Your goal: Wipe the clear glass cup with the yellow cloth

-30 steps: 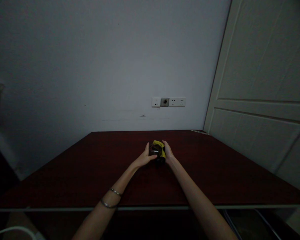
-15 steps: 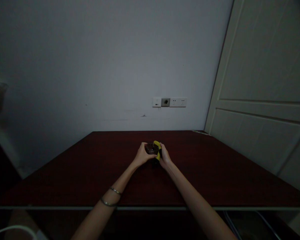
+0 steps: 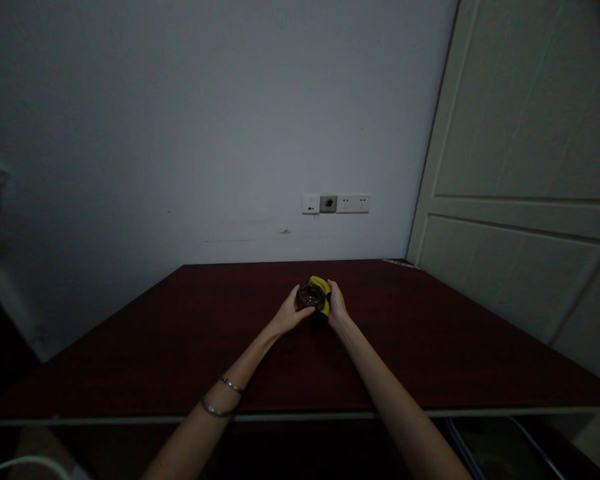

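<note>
I see the left hand (image 3: 286, 316) gripping a dark glassy bowl (image 3: 310, 299) over the red table (image 3: 190, 340). Just right of it, the right hand (image 3: 337, 307) clasps a yellow-and-black piece (image 3: 320, 283), seemingly against its side

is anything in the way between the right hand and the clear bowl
Yes, the yellow and black thing in the right hand sits between that hand and the clear bowl. The left hand holds the bowl directly.

Behind the table (image 3: 180, 360), wall (image 3: 230, 133) with sockets (image 3: 353, 204); right of it, door (image 3: 520, 147); over it, held objects (image 3: 311, 298) between left hand (image 3: 289, 315) and right hand (image 3: 337, 309).
</note>
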`<action>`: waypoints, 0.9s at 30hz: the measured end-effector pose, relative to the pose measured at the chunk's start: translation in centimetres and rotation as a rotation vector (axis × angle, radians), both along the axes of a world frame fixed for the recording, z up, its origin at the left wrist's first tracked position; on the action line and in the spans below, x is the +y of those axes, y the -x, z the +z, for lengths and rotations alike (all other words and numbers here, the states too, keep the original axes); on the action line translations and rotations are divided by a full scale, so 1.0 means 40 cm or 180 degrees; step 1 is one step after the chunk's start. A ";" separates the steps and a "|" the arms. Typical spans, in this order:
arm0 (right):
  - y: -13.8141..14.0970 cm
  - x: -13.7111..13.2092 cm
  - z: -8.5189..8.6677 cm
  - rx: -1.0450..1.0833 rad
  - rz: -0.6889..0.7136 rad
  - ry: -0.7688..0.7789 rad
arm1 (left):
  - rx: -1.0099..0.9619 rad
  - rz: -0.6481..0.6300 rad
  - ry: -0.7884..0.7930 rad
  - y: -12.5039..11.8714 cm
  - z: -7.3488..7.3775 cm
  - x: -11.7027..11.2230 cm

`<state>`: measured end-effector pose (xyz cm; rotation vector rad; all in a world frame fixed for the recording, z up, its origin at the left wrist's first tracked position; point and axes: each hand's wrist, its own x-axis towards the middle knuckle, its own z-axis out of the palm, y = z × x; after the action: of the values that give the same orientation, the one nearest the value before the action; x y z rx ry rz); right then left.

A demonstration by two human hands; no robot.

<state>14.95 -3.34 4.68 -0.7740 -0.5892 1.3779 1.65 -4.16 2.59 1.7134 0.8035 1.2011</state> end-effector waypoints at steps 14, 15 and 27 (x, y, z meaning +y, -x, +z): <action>0.077 -0.042 -0.001 0.0434 -0.0035 -0.0361 | 0.0242 0.1443 -0.0468 0.006 0.000 0.003; 0.077 -0.046 0.004 0.0500 0.0011 -0.0332 | 0.0203 0.1333 -0.0424 0.004 -0.001 0.000; -0.011 -0.013 0.032 0.0121 0.0103 -0.0190 | -0.0468 -0.0006 -0.0061 -0.022 0.012 -0.023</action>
<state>15.37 -3.87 5.96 -0.6914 -0.6128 1.3956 2.54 -5.08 3.08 1.6194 0.7033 1.3205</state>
